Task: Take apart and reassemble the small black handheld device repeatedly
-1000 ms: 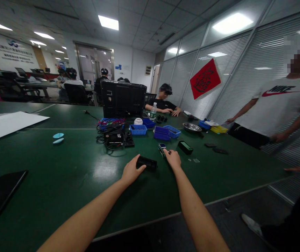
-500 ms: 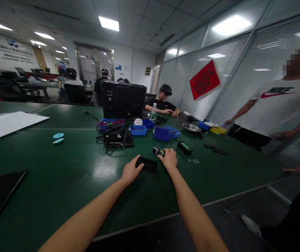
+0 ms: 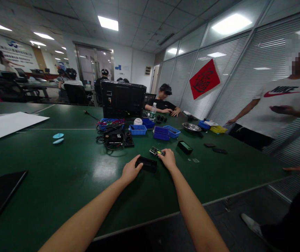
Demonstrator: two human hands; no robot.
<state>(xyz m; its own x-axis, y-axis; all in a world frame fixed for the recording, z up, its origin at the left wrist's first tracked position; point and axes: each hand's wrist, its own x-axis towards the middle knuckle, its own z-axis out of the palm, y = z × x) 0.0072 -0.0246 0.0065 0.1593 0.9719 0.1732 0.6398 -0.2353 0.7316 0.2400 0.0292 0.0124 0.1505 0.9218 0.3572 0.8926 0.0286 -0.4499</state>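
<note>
My left hand (image 3: 132, 170) is closed on the left end of a black rectangular housing (image 3: 148, 164), which lies on the green table with its hollow side up. Just behind the housing, my right hand (image 3: 168, 159) pinches a small circuit-board assembly (image 3: 155, 151) by its right end. A yellow-green patch shows on the assembly near the fingertips, which partly cover it. The assembly and the housing are close together but apart. To the right of my right hand sits a black box with a green panel (image 3: 185, 147).
Beyond my hands stand a black adapter with cables (image 3: 114, 138), blue bins (image 3: 137, 130), a baseball (image 3: 137, 121) and a metal bowl (image 3: 191, 127). A small clear plate (image 3: 195, 160) lies at right. One person (image 3: 163, 101) sits across the table; another (image 3: 281, 101) stands at right.
The circuit-board assembly has turned in my right hand, and its free end has shifted left. My left hand and the housing stay put. The standing person's hand has risen.
</note>
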